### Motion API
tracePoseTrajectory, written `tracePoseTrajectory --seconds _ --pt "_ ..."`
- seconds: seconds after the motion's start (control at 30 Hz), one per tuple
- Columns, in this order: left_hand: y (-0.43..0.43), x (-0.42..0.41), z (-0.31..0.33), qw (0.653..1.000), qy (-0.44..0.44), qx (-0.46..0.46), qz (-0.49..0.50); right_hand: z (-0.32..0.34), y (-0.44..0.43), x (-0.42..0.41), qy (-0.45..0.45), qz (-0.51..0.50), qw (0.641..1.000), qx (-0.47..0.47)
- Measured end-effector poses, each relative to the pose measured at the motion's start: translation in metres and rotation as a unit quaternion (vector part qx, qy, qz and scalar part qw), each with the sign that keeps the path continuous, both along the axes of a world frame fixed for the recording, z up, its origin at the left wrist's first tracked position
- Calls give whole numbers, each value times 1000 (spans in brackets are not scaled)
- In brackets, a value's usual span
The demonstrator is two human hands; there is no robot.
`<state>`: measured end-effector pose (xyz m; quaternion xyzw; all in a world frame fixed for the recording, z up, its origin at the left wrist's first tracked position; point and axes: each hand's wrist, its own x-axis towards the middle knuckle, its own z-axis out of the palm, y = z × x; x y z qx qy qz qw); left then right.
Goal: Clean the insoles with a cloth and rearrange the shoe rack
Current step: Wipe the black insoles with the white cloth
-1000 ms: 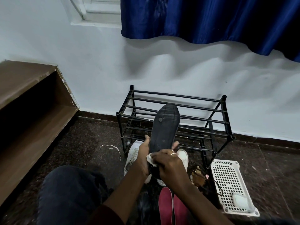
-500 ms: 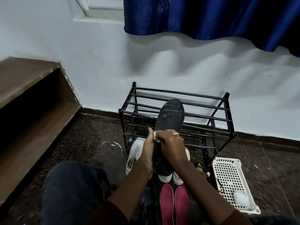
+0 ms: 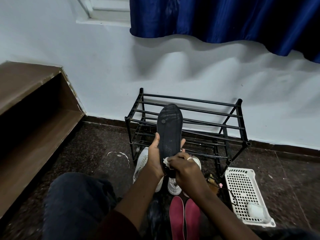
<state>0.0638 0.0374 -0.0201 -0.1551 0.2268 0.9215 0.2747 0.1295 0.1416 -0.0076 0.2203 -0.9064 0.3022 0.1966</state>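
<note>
**Insole held upright in front of the shoe rack**

Insole (image 3: 170, 130), black, stands toe-up in the person's grasp, its upper half overlapping the bars of the black shoe rack (image 3: 239, 103) against the wall. The left hand (image 3: 155, 153) clasps it from behind, with the thumb along the left edge and a fingertip showing at the right edge; the remaining fingers are hidden by the insole. The right hand (image 3: 183, 168), wearing a ring (image 3: 190, 158), is curled over the heel end and presses a white cloth (image 3: 166, 161) against it. Only a crumpled corner of the cloth shows, and the heel itself is covered.

Below the hands, a pair of white sneakers (image 3: 141, 163) lies on the dark floor, largely masked by both forearms. Two red insoles (image 3: 176, 217) lie side by side nearer the camera, their heels cut off by the frame edge. A white perforated basket (image 3: 239, 169) sits right of the rack and holds a pale lump (image 3: 256, 211) too blurred to identify. Between basket and sneakers lies a brown object (image 3: 212, 182) that cannot be made out. A knee (image 3: 74, 201) in dark trousers fills the lower left, beside a wooden shelf (image 3: 34, 118).
</note>
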Motion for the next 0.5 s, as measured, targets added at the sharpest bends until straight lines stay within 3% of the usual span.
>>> tracePoseTrajectory --seconds 0.1,0.23,0.33,0.5 --pt "6 7 1 999 11 -27 -38 4 -3 -9 10 -65 997 32" --pt "11 6 1 999 14 -30 -33 0 -15 0 -37 -143 988 -46" --pt "10 -3 0 1000 15 -5 -4 -7 -17 16 -60 -104 989 -82" --pt "3 -11 -3 998 18 28 45 1 -5 25 29 -30 998 -56"
